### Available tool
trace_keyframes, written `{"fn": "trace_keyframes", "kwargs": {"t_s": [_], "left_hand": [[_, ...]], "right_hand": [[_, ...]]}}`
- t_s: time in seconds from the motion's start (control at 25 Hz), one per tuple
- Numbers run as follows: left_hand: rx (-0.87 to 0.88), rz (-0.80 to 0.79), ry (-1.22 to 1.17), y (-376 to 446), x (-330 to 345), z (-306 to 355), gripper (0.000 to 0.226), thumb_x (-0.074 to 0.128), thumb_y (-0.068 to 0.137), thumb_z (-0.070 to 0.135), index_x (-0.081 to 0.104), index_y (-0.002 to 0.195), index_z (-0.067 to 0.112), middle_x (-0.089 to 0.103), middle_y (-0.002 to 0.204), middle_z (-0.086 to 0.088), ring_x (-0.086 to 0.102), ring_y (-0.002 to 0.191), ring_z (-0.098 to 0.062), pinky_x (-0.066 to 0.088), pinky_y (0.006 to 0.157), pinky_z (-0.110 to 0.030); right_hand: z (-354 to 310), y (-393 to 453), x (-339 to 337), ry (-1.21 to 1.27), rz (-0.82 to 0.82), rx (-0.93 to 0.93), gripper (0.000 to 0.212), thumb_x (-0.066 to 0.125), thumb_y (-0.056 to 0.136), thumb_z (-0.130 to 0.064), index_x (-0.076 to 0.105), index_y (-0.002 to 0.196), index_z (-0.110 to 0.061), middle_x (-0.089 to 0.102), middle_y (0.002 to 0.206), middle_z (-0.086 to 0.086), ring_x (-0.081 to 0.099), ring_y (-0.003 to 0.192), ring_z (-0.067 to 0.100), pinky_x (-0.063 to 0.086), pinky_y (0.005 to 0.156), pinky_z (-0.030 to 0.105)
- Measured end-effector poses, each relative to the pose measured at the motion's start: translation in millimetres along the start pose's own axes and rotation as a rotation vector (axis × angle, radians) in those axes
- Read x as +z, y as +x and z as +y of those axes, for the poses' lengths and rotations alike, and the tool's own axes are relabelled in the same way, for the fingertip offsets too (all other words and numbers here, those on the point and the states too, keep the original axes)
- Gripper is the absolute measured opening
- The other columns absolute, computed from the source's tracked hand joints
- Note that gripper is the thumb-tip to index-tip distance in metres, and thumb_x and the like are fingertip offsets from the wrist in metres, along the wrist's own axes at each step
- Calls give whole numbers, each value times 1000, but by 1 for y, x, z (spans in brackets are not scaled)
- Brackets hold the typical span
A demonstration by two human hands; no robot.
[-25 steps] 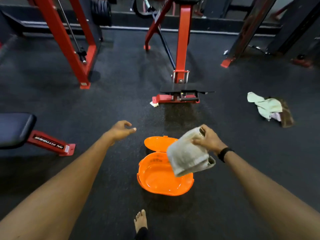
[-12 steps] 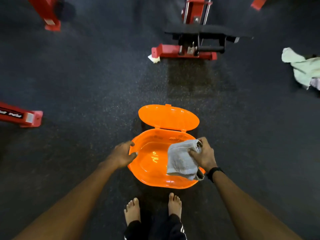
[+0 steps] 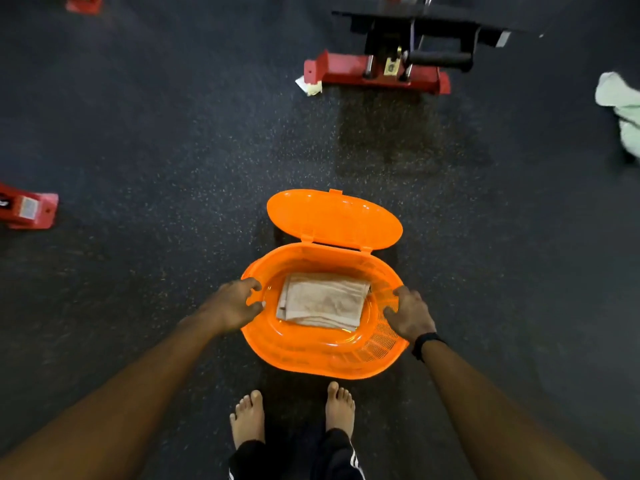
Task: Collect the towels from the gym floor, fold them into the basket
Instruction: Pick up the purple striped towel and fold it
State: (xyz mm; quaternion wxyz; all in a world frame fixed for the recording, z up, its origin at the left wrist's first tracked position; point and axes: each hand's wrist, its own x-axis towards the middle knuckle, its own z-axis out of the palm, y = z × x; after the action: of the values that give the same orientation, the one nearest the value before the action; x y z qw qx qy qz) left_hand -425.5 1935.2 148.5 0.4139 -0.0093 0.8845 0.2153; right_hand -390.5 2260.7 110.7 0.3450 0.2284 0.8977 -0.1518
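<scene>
An orange plastic basket (image 3: 311,358) stands on the dark gym floor in front of my bare feet, its hinged lid (image 3: 334,220) swung open at the far side. A folded beige towel (image 3: 323,301) lies flat on the basket's bottom. My left hand (image 3: 235,304) grips the basket's left rim, thumb and fingers curled over it. My right hand (image 3: 408,315) grips the right rim, with a black band on that wrist. A crumpled pale green towel (image 3: 620,109) lies on the floor at the far right edge.
A red machine base with black pedal and footplate (image 3: 377,72) stands ahead, a scrap of paper (image 3: 310,86) at its left end. Red feet of other equipment sit at the left (image 3: 29,209) and top left (image 3: 85,3). Dark speckled floor surrounds the basket.
My right hand has let go of the beige towel, which now lies folded in the basket. That hand moved to the right rim. The view tilted down and closer.
</scene>
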Motion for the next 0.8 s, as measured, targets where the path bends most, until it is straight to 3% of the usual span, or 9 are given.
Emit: {"fn": "trace_keyframes", "kwargs": {"t_s": [0.16, 0.44, 0.6, 0.8], "left_hand": [[19, 107, 43, -49, -66, 38, 48, 56, 93, 36, 45, 136, 18, 50, 137, -8, 48, 124, -22, 44, 99, -38], [46, 428, 75, -210, -236, 126, 67, 56, 92, 40, 25, 148, 19, 35, 148, -10, 35, 136, -28, 36, 108, -42], [51, 661, 83, -320, -337, 161, 73, 59, 88, 46, 26, 148, 19, 39, 141, -10, 40, 130, -30, 39, 104, -42], [14, 910, 107, -440, -417, 174, 78, 62, 82, 56, 34, 144, 19, 44, 137, -11, 44, 127, -33, 42, 101, -48]], "right_hand": [[-21, -41, -75, -77, -26, -127, 51, 57, 90, -34, 42, 135, -16, 44, 136, 13, 45, 124, 34, 44, 99, 48], [-144, -157, -304, -81, 280, -513, 49, 58, 92, -39, 43, 133, -16, 47, 132, 12, 47, 120, 35, 43, 98, 48], [-214, -254, -426, -45, 450, -718, 52, 60, 88, -41, 46, 130, -14, 50, 131, 16, 49, 120, 38, 43, 98, 48], [-275, -358, -511, -108, 583, -870, 64, 54, 88, -55, 42, 135, -13, 47, 136, 17, 45, 124, 40, 41, 101, 49]]}}
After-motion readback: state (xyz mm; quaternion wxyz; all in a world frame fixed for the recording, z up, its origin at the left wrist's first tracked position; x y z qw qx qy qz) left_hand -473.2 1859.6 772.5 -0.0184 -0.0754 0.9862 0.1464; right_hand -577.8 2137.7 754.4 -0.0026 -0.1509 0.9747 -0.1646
